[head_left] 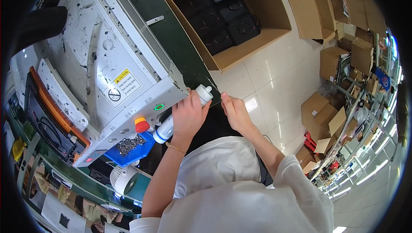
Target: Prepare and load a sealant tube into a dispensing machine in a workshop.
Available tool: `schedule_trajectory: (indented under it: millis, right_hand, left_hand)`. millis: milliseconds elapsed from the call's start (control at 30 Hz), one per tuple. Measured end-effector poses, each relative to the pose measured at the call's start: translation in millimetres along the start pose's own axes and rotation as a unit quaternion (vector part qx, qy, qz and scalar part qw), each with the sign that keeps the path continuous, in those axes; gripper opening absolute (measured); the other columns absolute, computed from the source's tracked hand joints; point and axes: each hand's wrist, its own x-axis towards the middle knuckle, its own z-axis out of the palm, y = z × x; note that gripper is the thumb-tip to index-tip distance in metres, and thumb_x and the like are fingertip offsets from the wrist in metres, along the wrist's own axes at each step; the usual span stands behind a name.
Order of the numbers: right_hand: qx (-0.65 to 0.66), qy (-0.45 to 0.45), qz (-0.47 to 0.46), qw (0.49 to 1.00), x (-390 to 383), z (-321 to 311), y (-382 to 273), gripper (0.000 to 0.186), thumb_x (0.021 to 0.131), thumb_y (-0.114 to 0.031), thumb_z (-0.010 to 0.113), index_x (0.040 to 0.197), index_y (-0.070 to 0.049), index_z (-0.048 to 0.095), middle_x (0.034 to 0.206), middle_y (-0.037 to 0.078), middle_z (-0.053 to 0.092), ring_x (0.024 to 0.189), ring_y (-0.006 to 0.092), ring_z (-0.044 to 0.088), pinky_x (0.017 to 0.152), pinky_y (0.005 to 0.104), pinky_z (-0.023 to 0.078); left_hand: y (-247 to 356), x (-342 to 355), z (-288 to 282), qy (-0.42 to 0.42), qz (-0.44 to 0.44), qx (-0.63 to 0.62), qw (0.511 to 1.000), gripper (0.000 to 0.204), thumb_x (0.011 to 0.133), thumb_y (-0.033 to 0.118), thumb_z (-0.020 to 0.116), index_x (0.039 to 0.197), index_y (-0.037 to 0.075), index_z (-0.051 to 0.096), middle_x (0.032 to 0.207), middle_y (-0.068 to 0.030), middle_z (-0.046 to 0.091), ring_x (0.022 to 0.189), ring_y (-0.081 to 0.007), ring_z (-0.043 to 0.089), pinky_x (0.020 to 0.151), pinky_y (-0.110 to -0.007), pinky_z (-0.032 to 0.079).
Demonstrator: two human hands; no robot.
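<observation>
My left hand (189, 113) is wrapped around a slim, clear bottle-like cylinder (165, 131) with a blue ring at its lower end. Its white cap (204, 92) has a small nub on top and points up and to the right. My right hand (236, 112) is a little to the right of the cap, apart from it, with fingers curled and pressed together. What those fingers hold, if anything, is too small to make out. The cylinder lies slanted in front of the machine (165, 104), beside its red knob button (141, 125) and lit green button (159, 107).
A blue tray (128, 160) of small metal parts is left of the cylinder, with a white fan (124, 179) below it. Beyond the dark green table (176, 40) stands an open cardboard box (268, 14) of black devices. More cartons (311, 12) and shelving line the right side.
</observation>
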Motion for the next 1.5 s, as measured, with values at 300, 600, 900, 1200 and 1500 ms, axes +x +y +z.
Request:
schedule_trajectory:
  millis: [300, 600, 900, 1200, 1500]
  right_hand:
    - [-0.004, -0.003, 0.011, 1.0, 2, 2, 13, 0.059, 0.101, -0.043, 0.039, 0.071, 0.006, 0.051, 0.061, 0.024, 0.049, 0.059, 0.0402, 0.047, 0.059, 0.0431, 0.041]
    - [0.002, 0.008, 0.01, 1.0, -3, 9, 23, 0.058, 0.101, -0.042, 0.039, 0.072, 0.005, 0.053, 0.062, 0.025, 0.052, 0.06, 0.042, 0.051, 0.06, 0.0444, 0.041]
    - [-0.11, 0.034, 0.013, 0.993, -6, 8, -6, 0.056, 0.101, -0.04, 0.042, 0.073, 0.005, 0.059, 0.065, 0.029, 0.057, 0.067, 0.0474, 0.059, 0.06, 0.0502, 0.046]
    - [-0.165, 0.07, -0.034, 0.983, 3, 16, -1, 0.052, 0.1, -0.037, 0.045, 0.072, 0.004, 0.06, 0.064, 0.029, 0.058, 0.064, 0.0482, 0.059, 0.057, 0.052, 0.047]
    - [-0.185, 0.065, -0.033, 0.98, 11, 17, -9, 0.052, 0.1, -0.038, 0.045, 0.073, 0.004, 0.06, 0.066, 0.03, 0.059, 0.066, 0.0494, 0.06, 0.059, 0.053, 0.049]
  left_hand:
    - [4, 11, 0, -0.046, 0.059, 0.115, 0.99, 0.051, 0.075, 0.036, 0.072, 0.112, 0.007, 0.053, 0.107, -0.0051, 0.056, 0.089, -0.0166, 0.06, 0.074, -0.029, 0.05]
    - [0, 14, -2, -0.085, 0.047, 0.056, 0.994, 0.055, 0.073, 0.038, 0.075, 0.112, 0.006, 0.053, 0.105, -0.0041, 0.053, 0.082, -0.017, 0.062, 0.066, -0.028, 0.052]
    - [-5, 27, -11, -0.122, 0.034, -0.029, 0.991, 0.042, 0.072, 0.03, 0.075, 0.099, 0.009, 0.051, 0.094, -0.0049, 0.049, 0.088, -0.0225, 0.058, 0.068, -0.034, 0.051]
    - [4, 22, -3, -0.09, 0.03, -0.013, 0.995, 0.042, 0.069, 0.031, 0.076, 0.097, 0.009, 0.051, 0.093, -0.0066, 0.048, 0.09, -0.0228, 0.057, 0.067, -0.035, 0.053]
    - [4, 22, -1, -0.104, 0.031, -0.011, 0.994, 0.047, 0.067, 0.031, 0.077, 0.099, 0.007, 0.054, 0.093, -0.0051, 0.049, 0.091, -0.0206, 0.057, 0.071, -0.034, 0.053]
